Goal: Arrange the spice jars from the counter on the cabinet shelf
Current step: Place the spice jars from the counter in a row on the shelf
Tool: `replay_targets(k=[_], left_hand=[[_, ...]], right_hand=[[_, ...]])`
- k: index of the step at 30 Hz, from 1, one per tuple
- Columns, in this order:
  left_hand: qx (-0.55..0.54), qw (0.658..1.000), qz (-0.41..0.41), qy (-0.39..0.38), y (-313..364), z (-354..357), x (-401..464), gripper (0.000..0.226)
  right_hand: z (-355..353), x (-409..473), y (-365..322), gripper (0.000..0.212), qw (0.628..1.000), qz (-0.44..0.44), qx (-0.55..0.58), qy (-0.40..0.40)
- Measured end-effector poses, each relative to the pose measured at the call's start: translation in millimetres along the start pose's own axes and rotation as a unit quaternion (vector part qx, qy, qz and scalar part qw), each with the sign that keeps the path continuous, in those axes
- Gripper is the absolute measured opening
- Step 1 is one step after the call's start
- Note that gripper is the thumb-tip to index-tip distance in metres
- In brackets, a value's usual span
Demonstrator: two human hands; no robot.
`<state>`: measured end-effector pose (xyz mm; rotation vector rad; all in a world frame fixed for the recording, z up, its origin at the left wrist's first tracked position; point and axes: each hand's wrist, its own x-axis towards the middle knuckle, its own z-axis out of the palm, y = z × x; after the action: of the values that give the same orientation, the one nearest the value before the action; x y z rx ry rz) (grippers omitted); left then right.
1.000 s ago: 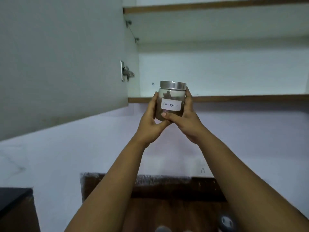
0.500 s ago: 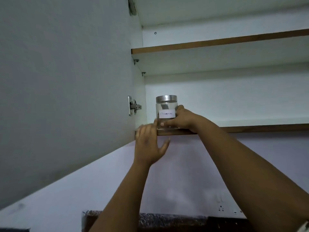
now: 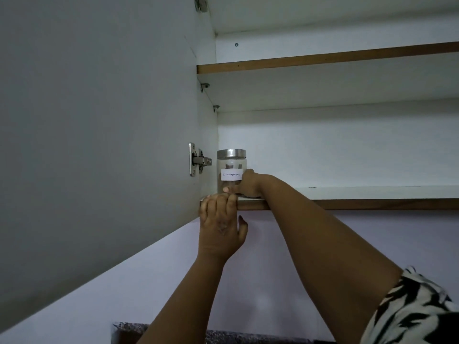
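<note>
Since half a second earlier, the spice jar (image 3: 231, 171) had slid a little further back onto the lower shelf (image 3: 347, 204), and the left hand (image 3: 221, 227) had risen so that its fingertips reached the shelf's front edge.

Nearest the camera, a black-and-white patterned sleeve (image 3: 412, 309) covered the upper right arm at the lower right corner. A strip of dark speckled counter (image 3: 173, 333) showed along the bottom edge, below a pale lilac wall (image 3: 99, 294).

The left hand was held up with its fingers straight and together, their tips resting on the brown front lip of the lower shelf at its left end; the thumb stood out to the side and the hand gripped nothing.

Just beyond it, the right hand (image 3: 248, 183) curled round the lower right side of the jar, its thumb laid across the front below the white handwritten label. The jar stood upright on the shelf's left end, close beside the cabinet's side wall and near the metal hinge (image 3: 198, 161), its silver lid on.

The open cabinet door (image 3: 99, 120) filled the left of the view. Above, the upper shelf (image 3: 323, 59) ran across the cabinet.
</note>
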<state>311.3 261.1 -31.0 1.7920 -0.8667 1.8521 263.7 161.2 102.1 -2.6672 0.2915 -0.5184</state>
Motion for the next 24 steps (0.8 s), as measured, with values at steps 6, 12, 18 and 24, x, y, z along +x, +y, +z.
replay_targets(k=[6, 12, 18, 24], left_hand=[[0.009, 1.000, 0.001, -0.006, 0.5, 1.1, -0.5, 0.065], [0.006, 1.000, 0.000, -0.001, 0.9, 1.2, -1.5, 0.065], [0.005, 1.000, 0.019, -0.017, -2.1, -7.7, 0.4, 0.065], [0.012, 0.999, 0.017, -0.048, 0.3, -20.0, 3.5, 0.065]], right_hand=[[7.8, 9.6, -2.1, 0.084, 1.000, -0.018, -0.002, -0.007], [8.2, 8.6, -3.4, 0.078, 0.999, -0.021, -0.026, -0.013], [8.6, 2.9, -2.1, 0.082, 1.000, 0.002, -0.025, -0.001], [7.6, -16.0, -0.2, 0.072, 0.999, 0.047, 0.023, -0.001]])
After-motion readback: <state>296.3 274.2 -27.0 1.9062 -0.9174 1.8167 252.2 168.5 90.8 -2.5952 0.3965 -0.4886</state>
